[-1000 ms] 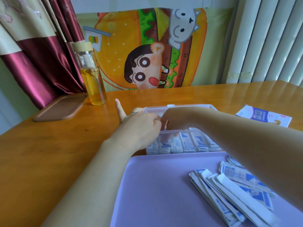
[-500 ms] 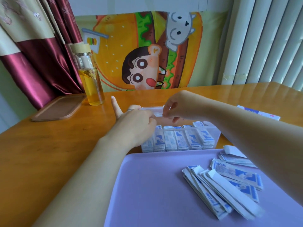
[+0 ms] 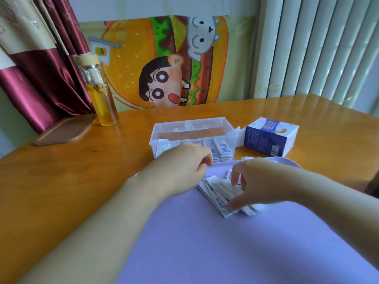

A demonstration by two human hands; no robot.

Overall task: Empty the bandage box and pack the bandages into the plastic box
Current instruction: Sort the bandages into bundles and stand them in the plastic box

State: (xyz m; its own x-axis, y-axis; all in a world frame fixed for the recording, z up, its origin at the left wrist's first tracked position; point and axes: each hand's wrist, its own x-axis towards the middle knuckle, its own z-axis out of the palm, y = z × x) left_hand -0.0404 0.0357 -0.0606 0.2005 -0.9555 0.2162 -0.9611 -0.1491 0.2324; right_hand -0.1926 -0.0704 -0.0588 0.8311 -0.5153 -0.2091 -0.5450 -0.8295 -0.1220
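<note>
A clear plastic box stands open on the wooden table, with a row of wrapped bandages upright along its near wall. To its right lies the white and purple bandage box on its side. A loose pile of bandages lies on the lilac mat. My right hand hovers over the pile, fingers spread and curled down onto the bandages. My left hand sits at the mat's far edge, just in front of the plastic box, fingers loosely curled with nothing seen in them.
A glass bottle of yellow liquid and a brown tray stand at the back left. A cartoon cloth hangs behind the table. A dark red curtain hangs at the left, white blinds at the right.
Both hands have drawn back from the plastic box. My right hand came down onto the loose pile on the mat, and my left hand moved to the box's near side.
</note>
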